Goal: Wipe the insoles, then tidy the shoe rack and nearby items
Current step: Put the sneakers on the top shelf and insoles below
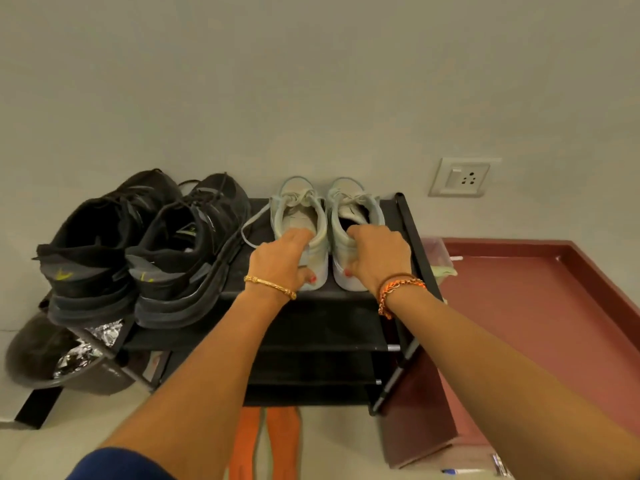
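Insoles (263, 441), orange, lie on the floor below the shoe rack (311, 341) as the left hand (282, 259) and right hand (375, 256) each grip a pale sneaker's heel on the top shelf, where the trailing lace (252, 226) could snag and tip a shoe off.

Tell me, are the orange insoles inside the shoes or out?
Out. Both orange insoles lie flat on the floor before the shoe rack.
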